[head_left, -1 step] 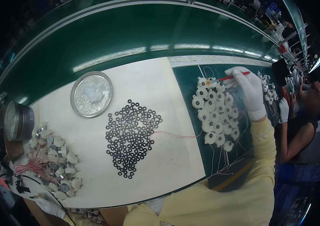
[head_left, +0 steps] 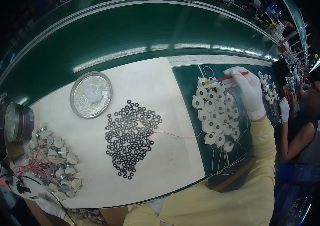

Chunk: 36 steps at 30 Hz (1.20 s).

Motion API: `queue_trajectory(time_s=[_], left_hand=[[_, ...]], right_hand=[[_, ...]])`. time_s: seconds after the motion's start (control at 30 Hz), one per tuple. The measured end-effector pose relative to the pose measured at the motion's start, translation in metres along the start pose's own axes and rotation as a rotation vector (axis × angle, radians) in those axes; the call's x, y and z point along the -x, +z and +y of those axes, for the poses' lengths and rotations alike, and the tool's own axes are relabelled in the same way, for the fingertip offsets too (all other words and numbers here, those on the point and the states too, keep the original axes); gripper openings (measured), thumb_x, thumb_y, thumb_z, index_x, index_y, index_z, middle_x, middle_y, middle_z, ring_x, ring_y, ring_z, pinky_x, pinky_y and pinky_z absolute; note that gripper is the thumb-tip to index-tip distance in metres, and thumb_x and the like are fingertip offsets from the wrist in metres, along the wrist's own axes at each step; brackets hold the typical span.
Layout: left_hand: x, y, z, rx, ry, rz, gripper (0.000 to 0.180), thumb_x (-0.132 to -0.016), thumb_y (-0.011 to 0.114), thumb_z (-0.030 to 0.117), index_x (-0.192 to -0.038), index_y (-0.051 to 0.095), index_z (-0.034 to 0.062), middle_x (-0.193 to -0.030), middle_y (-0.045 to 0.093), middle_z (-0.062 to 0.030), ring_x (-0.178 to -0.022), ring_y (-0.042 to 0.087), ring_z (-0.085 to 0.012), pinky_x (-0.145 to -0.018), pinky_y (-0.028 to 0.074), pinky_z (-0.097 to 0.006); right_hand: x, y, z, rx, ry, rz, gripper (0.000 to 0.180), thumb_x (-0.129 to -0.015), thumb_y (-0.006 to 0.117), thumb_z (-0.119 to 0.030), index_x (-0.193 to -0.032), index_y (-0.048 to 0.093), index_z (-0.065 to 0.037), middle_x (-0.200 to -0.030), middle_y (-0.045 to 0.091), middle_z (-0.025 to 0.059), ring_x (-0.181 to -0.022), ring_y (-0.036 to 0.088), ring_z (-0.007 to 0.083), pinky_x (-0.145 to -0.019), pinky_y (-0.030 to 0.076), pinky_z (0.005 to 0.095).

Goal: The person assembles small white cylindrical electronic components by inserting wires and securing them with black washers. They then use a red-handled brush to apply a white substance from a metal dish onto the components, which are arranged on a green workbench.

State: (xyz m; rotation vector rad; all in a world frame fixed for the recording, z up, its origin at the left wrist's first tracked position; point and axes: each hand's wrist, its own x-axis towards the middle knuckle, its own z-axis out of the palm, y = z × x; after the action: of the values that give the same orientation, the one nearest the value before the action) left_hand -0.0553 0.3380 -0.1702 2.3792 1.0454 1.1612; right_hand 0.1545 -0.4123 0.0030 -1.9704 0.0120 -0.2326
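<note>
Right hand [head_left: 247,90] holds red stick [head_left: 225,78] (brush, perhaps).

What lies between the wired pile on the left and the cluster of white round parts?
In the head view, black rings spread on the white sheet, plus a thin red wire running toward the white round parts.

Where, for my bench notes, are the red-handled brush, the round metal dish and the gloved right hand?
Red-handled brush [head_left: 226,78]: head view, on its handle.
Round metal dish [head_left: 90,116]: head view, on its near rim.
Gloved right hand [head_left: 249,90]: head view, on its back.
</note>
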Motion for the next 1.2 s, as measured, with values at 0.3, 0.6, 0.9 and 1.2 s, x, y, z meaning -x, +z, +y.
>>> queue_trajectory(time_s=[0.3,0.6,0.9,1.2], left_hand=[[-0.005,-0.006,-0.004,0.051,-0.005,-0.054,0.042,-0.103,0.050,0.023,-0.124,0.056,-0.0119,-0.125,0.059,-0.0277,-0.115,0.057,-0.0351,-0.101,0.043,-0.037],[-0.007,-0.004,-0.016,-0.012,0.010,-0.019,0.039,-0.103,0.048,0.025,-0.122,0.058,-0.0070,-0.124,0.059,-0.0271,-0.114,0.057,-0.0379,-0.101,0.044,-0.041],[-0.005,-0.004,-0.011,-0.274,0.208,-0.074,0.029,-0.101,0.050,0.019,-0.118,0.057,-0.0026,-0.125,0.057,-0.0257,-0.111,0.058,-0.0391,-0.096,0.048,-0.041],[-0.004,-0.008,0.014,0.046,-0.014,-0.109,0.029,-0.101,0.051,0.018,-0.118,0.057,-0.0054,-0.123,0.059,-0.0251,-0.108,0.060,-0.0370,-0.095,0.049,-0.040]], right_hand=[[-0.004,0.000,0.018,-0.007,0.012,-0.049,0.025,-0.101,0.050,-0.011,-0.109,0.065,0.007,-0.090,0.071,0.0124,-0.080,0.067,0.0133,-0.071,0.051,0.0241],[-0.004,0.001,0.020,-0.006,0.003,-0.037,0.026,-0.101,0.050,-0.012,-0.109,0.065,0.007,-0.090,0.071,0.0122,-0.077,0.065,0.0124,-0.072,0.051,0.0235],[-0.001,-0.004,0.030,-0.038,-0.001,-0.033,0.026,-0.102,0.049,-0.013,-0.110,0.065,0.007,-0.090,0.071,0.0124,-0.077,0.066,0.0128,-0.072,0.051,0.0237],[0.002,-0.006,0.037,-0.043,0.022,0.004,0.027,-0.102,0.049,-0.014,-0.111,0.065,0.006,-0.090,0.071,0.0119,-0.077,0.066,0.0126,-0.073,0.051,0.0237]])
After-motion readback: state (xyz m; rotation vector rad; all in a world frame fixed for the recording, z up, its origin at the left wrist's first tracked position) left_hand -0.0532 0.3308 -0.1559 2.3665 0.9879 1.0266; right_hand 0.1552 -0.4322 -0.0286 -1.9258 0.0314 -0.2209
